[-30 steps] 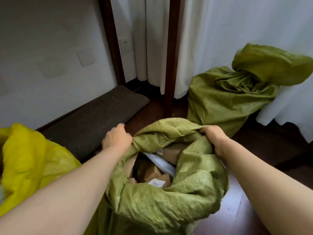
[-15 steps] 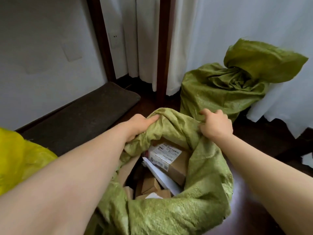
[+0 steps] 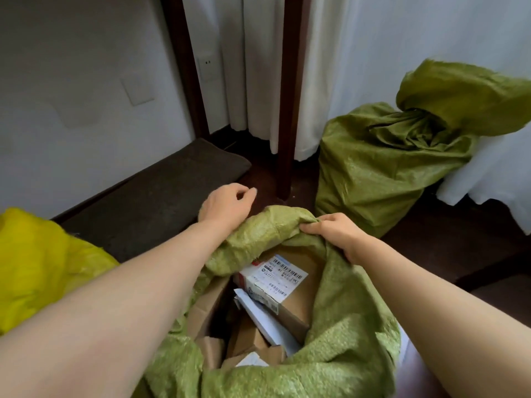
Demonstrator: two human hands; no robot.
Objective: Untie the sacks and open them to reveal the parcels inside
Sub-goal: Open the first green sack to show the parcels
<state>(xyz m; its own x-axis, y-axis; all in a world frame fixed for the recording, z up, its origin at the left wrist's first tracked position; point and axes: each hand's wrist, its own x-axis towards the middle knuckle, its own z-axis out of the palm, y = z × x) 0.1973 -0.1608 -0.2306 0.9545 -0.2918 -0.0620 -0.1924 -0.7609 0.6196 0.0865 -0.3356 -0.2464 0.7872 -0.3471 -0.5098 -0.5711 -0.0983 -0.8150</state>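
Note:
An open green woven sack [image 3: 339,340] stands right below me, its mouth spread wide. Inside lie several cardboard parcels; the top one [image 3: 290,294] carries a white barcode label [image 3: 275,280]. My right hand [image 3: 333,231] grips the far rim of this sack. My left hand [image 3: 227,206] hovers just past the rim's left side with fingers loosely curled, holding nothing. A second green sack [image 3: 382,168] sits at the back right, its neck still bunched and twisted shut. Part of a yellow sack [image 3: 37,265] shows at the left edge.
A dark mat [image 3: 161,193] lies along the white wall on the left. A dark wooden post [image 3: 287,110] stands behind the open sack, with white curtains [image 3: 373,53] hanging behind it. The floor is dark wood.
My left hand has let go of the sack's rim and lifted away to the far left. The right hand keeps its grip. The labelled parcel is more exposed.

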